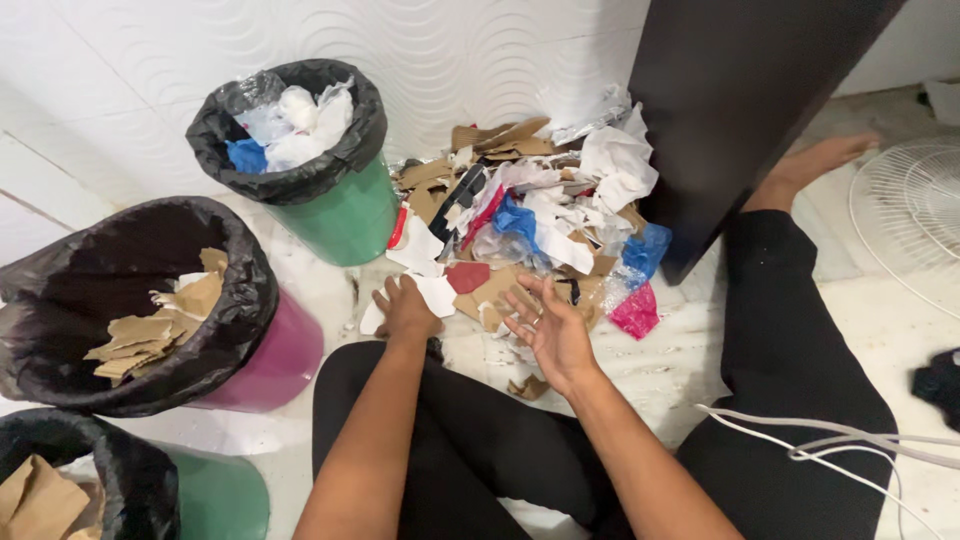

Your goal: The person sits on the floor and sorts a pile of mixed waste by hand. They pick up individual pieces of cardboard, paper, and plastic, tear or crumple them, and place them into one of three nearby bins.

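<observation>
My left hand (405, 308) rests palm down on a white paper scrap (436, 293) at the near edge of a waste pile (530, 215) of brown cardboard, white paper, and blue and pink plastic on the floor. My right hand (552, 330) hovers palm up with fingers spread over brown cardboard bits (497, 290), holding nothing. I sit on the floor in black trousers, legs around the pile.
A green bin (345, 215) with white and blue waste stands at the back left. A magenta bin (275, 365) holds cardboard pieces. A third lined bin (215, 495) sits at bottom left. A dark panel (730, 110), a white fan guard (915, 215) and white cables (840, 440) lie right.
</observation>
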